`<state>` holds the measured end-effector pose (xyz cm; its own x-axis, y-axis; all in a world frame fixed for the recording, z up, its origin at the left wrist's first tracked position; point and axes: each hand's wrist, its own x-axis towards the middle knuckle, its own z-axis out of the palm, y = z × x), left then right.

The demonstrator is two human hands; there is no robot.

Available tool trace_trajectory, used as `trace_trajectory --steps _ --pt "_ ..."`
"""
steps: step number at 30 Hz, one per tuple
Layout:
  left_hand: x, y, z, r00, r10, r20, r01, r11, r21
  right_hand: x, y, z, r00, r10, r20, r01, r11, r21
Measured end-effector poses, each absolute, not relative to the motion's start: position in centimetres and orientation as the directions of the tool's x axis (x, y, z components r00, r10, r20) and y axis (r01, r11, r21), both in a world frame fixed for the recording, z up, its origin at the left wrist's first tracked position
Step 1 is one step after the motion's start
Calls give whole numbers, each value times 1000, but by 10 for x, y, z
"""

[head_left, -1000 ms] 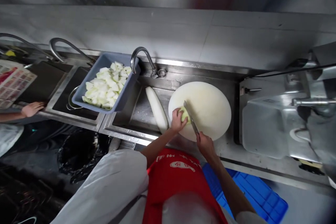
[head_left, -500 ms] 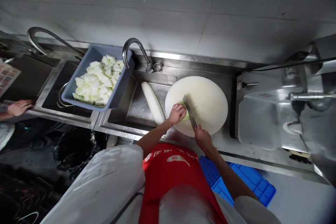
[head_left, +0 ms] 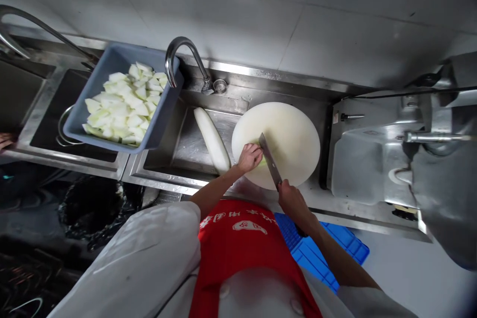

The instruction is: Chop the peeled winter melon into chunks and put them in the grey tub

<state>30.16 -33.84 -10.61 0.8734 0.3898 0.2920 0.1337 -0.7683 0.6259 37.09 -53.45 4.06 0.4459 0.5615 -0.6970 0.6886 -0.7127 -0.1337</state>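
One knife (head_left: 271,161) is held by the right hand (head_left: 292,198), whose fingers are wrapped around the handle; its long axis is set diagonally, with the tip pointed toward the wall and to the left and the handle toward the wearer and to the right. One pale green piece (head_left: 263,162) is held down by the left hand (head_left: 250,157), with the fingers curled over it, on the left part of one white cutting board (head_left: 296,126); its long axis cannot be told, as most of it is covered. The blade is placed just beside the left fingertips, and whether the piece is touched by the edge cannot be made out. One long white vegetable (head_left: 212,140) is laid at the sink, left of the board, its far end pointed toward the wall and leftward, its near end toward the left forearm. Many cut pieces (head_left: 124,104), too heaped to be counted, are contained in one blue-grey tub (head_left: 163,117), which is set farther left. Two curved taps are seen: one (head_left: 200,65) is mounted behind the sink, the other (head_left: 40,24) to the left of the tub. One red apron (head_left: 238,246) is worn, and one blue plastic crate (head_left: 316,258) is seen below the counter. Part of one co-worker's hand (head_left: 5,140) is shown at the left border.
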Motion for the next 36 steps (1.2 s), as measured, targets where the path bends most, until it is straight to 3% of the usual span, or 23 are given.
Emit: trace_trajectory --steps 10,23,30,36 --pt "293 -326 -107 903 324 281 41 -718 695 379 -464 -7 493 580 -648 671 -728 -141" --pt "295 -325 -114 908 286 307 4 -737 675 371 -522 54 437 550 -712 714 -693 -98" --pt "295 -326 -120 910 331 250 33 -659 752 370 -481 9 475 538 -697 679 -727 -98" --pt "292 -326 -123 898 357 257 47 -660 749 372 -469 -12 503 573 -647 678 -726 -116"
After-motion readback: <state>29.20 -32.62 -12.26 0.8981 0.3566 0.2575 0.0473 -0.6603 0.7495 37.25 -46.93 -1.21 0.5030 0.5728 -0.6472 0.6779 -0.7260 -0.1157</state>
